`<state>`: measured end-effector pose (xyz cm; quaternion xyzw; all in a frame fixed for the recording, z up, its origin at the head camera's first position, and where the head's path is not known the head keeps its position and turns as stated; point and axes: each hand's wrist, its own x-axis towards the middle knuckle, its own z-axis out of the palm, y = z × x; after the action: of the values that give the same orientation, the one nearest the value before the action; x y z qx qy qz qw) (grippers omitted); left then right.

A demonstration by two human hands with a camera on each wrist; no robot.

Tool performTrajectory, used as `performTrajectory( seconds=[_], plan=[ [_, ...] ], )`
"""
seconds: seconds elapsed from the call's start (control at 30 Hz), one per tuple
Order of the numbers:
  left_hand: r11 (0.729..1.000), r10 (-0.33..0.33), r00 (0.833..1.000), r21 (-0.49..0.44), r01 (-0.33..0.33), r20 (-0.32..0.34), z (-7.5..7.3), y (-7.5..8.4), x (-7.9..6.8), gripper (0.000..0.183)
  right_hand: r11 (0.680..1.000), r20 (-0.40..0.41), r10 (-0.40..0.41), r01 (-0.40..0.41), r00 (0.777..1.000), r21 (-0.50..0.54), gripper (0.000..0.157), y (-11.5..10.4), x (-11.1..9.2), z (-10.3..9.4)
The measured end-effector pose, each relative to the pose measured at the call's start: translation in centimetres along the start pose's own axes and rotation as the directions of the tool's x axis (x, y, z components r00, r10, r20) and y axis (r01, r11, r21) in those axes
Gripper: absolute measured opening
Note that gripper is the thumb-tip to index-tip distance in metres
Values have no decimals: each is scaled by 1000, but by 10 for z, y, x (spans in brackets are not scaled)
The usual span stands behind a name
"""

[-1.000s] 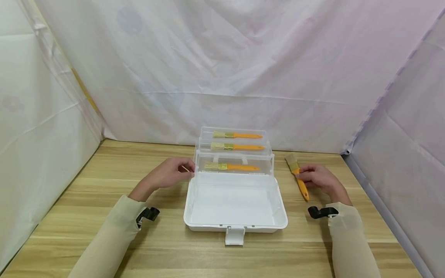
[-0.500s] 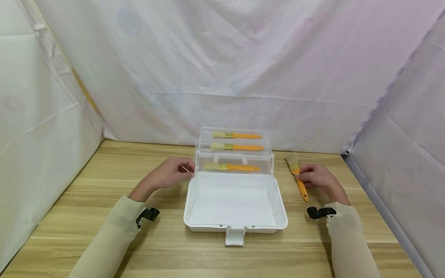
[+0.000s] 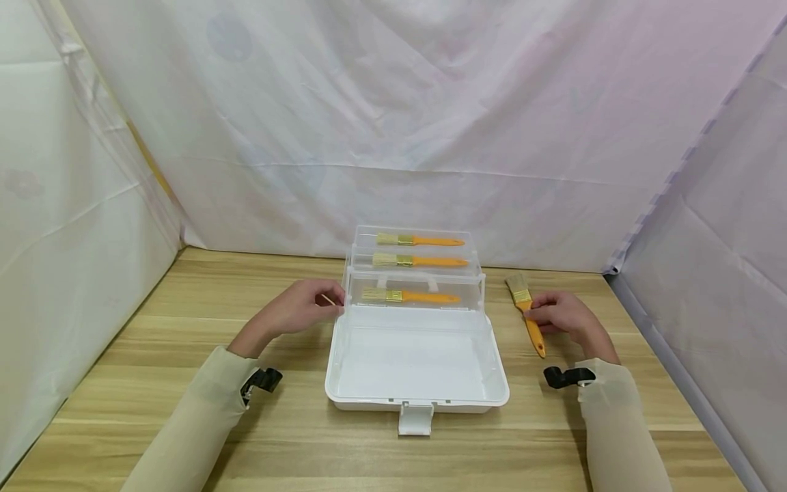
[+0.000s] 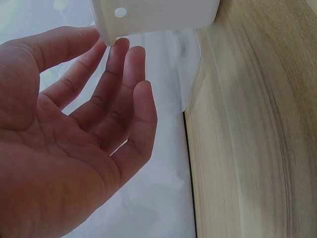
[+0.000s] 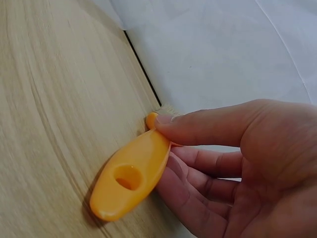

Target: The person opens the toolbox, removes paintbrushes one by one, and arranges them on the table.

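Observation:
A white toolbox (image 3: 418, 403) stands with its lid raised, and its clear trays (image 3: 476, 290) are stepped up at the back. Three paintbrushes lie across them: a front one (image 3: 424, 296), a middle one (image 3: 433, 260) and a rear one (image 3: 433, 240), all with orange handles. My left hand (image 3: 301, 305) pinches the box's left side near the hinge; the left wrist view shows thumb and index fingertips at a white corner (image 4: 158, 15). To the right of the box, my right hand (image 3: 565, 316) pinches another orange-handled paintbrush (image 3: 533, 335) between thumb and fingers, bristles pointing away from me.
The box's front latch (image 3: 415, 418) hangs down over the wooden table (image 3: 295, 444). White cloth walls (image 3: 393, 123) close off the back and both sides. Wood surface lies between the box and each arm.
Very little differs. The paintbrush in my right hand has turned slightly, and its handle end sits a touch nearer to me. My left hand and the toolbox have stayed still.

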<state>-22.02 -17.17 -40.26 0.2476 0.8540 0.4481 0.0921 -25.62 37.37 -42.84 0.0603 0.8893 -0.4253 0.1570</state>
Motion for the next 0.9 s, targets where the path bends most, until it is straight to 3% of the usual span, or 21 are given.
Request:
performTrajectory(
  seconds=[0.9],
  plan=[
    [1000, -6, 1000, -1, 6, -2, 0, 0, 0, 6, 999, -35, 20, -21, 999, -30, 35, -1, -2, 0]
  ],
)
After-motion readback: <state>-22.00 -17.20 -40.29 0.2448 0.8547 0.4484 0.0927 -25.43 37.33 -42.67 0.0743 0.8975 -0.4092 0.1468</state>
